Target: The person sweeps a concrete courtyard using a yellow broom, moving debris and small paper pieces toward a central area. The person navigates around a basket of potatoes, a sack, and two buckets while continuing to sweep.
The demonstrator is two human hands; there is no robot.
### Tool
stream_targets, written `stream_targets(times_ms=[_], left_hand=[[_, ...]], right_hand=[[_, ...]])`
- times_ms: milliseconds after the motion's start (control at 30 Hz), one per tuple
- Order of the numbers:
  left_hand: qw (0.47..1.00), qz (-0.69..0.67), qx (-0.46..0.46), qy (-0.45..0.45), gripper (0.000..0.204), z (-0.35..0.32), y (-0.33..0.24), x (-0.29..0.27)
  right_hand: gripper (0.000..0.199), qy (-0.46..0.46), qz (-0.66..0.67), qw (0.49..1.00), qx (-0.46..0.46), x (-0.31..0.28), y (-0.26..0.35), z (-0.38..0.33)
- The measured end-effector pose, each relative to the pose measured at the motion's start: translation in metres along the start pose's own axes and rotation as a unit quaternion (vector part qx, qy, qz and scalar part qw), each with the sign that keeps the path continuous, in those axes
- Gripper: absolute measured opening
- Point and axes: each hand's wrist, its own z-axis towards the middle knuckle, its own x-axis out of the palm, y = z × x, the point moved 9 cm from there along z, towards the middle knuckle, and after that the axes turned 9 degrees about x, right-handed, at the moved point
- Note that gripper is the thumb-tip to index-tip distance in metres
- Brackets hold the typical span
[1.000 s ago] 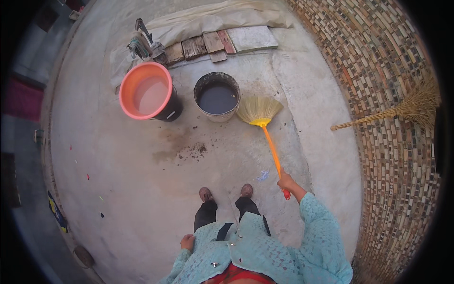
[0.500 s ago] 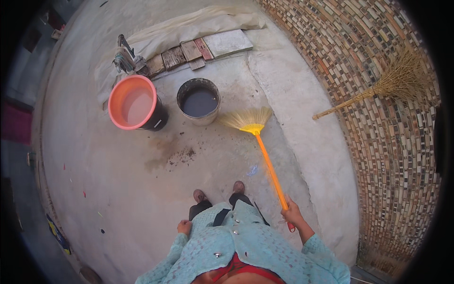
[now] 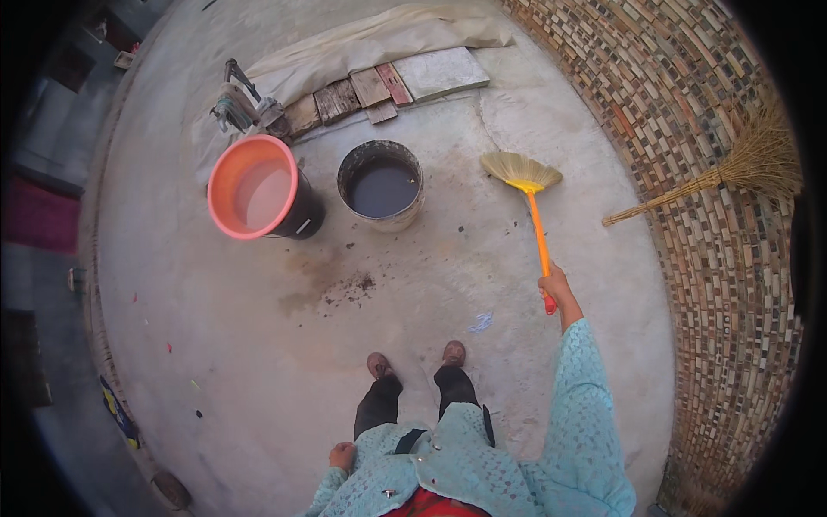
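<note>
My right hand (image 3: 558, 284) is closed round the orange handle of a broom (image 3: 537, 226), just above its red end. The broom has a yellow collar and a fan of pale straw bristles, held out ahead to the right with the bristles pointing away from me. By my left hip hangs my left hand (image 3: 343, 456), its fingers curled in and nothing showing in them. A bucket of dark water (image 3: 405, 217) stands on the concrete, left of the bristles. Dark crumbs of dirt (image 3: 355, 289) lie scattered between it and my feet.
Left of the bucket, a pink-orange basin (image 3: 222, 220) with cloudy water sits against a black bucket (image 3: 308, 217). Behind are a tap (image 3: 241, 79), boards (image 3: 336, 101) and a pale sheet (image 3: 379, 39). A twig broom (image 3: 741, 165) leans along the brick surface (image 3: 680, 95) at right.
My right arm has stretched forward and to the right. The broom has moved the same way, its bristles shifting from beside the dark-water bucket to farther right of it. My left hand stays low.
</note>
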Motion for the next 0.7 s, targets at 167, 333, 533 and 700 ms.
stream_targets(times_ms=[167, 333, 533, 700], left_hand=[[1.000, -0.010, 0.021, -0.004, 0.029, 0.005, -0.014, 0.003], [0.999, 0.018, 0.042, -0.009, 0.029, 0.022, -0.025, 0.008], [0.998, 0.042, 0.050, -0.014, 0.030, 0.025, -0.052, 0.003], [0.998, 0.042, 0.047, -0.013, 0.029, 0.023, -0.042, 0.002]], right_hand=[[0.076, 0.008, -0.166, 0.986, 0.026, 0.031, -0.067, -0.058], [0.082, 0.125, -0.059, 0.989, 0.057, 0.010, -0.123, -0.210], [0.084, 0.074, -0.088, 0.993, 0.026, 0.007, -0.129, -0.301], [0.078, 0.042, -0.067, 0.996, -0.027, 0.021, -0.074, -0.229]])
